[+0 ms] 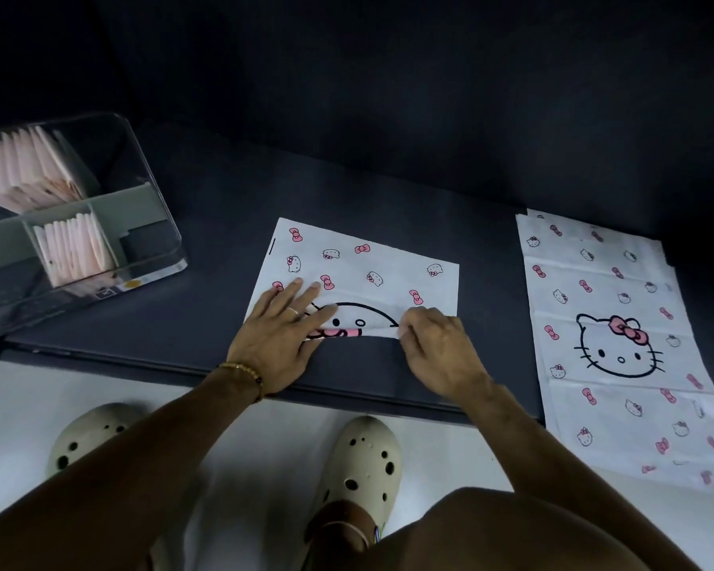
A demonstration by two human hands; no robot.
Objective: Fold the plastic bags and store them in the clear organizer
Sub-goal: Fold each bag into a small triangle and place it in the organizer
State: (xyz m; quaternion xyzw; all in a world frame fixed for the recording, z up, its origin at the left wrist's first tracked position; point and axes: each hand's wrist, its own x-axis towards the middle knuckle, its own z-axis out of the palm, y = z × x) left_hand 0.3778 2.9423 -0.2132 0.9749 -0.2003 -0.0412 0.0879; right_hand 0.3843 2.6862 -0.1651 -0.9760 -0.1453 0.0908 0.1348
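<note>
Cream perforated clogs [363, 463] stand on pale floor nearest the lens, below a dark table [207, 257]. At right lies the unfolded bag stack [619, 335]; at left, the clear organizer [100, 224] holding folded bags. Centred, the half-folded bag [359, 265], long axis left–right, has its crease at the near edge: left hand [283, 335] presses flat, fingers straight; right hand [437, 344] pinches the crease's right end. Cat-face and bow prints; no legible writing.
</note>
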